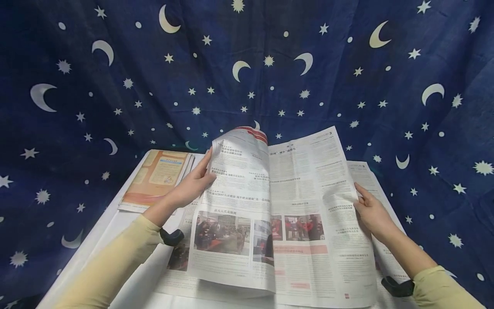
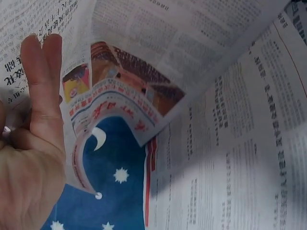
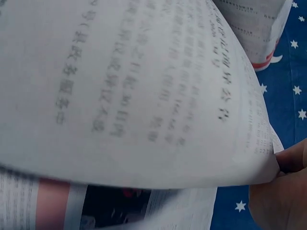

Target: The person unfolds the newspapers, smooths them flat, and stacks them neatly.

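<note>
The left hand pinches the outer edge of a newspaper, thumb in front, fingers behind; the right hand pinches the opposite edge. Seen from the head, the paper stands open between them, tilted up over a white table, with more pages beneath it. The left page bows and curls at the top; the right lies flatter. To hold it well, I would keep both grips light and draw the edges evenly apart, since thin paper could crease or tear if one side pulls harder. A magazine lies to the left, partly behind the left arm. Most fingertips are hidden by the pages, and the small print is unreadable.

At the left wrist, two fingers lie straight against the print; the thumb is nearly cut off. Blue star cloth shows through a gap between curling pages.

At the right wrist, thumb and finger meet on the page's edge, the remaining fingers largely out of sight. The page sags, its print blurred, and covers most of the sheet below.
</note>
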Tool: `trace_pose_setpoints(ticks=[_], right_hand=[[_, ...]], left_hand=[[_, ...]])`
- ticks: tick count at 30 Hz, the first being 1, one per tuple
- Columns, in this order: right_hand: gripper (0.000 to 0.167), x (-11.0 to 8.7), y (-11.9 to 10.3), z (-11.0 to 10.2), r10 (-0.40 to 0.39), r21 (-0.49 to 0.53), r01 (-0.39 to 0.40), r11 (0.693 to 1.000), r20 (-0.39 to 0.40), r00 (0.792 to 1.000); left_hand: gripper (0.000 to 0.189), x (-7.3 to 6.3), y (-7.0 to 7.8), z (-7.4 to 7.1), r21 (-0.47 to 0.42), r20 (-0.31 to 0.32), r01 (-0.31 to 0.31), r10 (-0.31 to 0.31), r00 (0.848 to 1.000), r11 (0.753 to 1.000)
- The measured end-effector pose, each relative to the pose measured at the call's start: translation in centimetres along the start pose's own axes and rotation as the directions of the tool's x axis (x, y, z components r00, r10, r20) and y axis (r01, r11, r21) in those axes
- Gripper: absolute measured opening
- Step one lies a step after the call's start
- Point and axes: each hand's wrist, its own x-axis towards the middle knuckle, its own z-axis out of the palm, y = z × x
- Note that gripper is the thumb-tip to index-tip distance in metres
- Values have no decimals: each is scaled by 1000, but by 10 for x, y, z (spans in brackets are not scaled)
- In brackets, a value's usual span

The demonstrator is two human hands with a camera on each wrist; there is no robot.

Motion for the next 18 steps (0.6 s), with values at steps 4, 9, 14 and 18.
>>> trace_pose_setpoints(ticks=[4,9,14,18], right_hand=[[64,-1,3,-10,6,5,-6,1000,-4,1000],[64,-5,8,-22,1,-48,-2,999,-22,1000],[63,-7,17,-35,8,-101,-14,995,-56,998],[62,-8,28,-46,19,-133,-30,991,-85,996]], left_hand=[[77,-7,1,-10,-44,0,25,-25,1000,999],[78,-14,1,-24,-39,2,32,-32,999,999],[78,-20,-4,-37,-38,8,41,-41,999,998],[79,-24,-12,-46,-54,26,62,-60,998,997]])
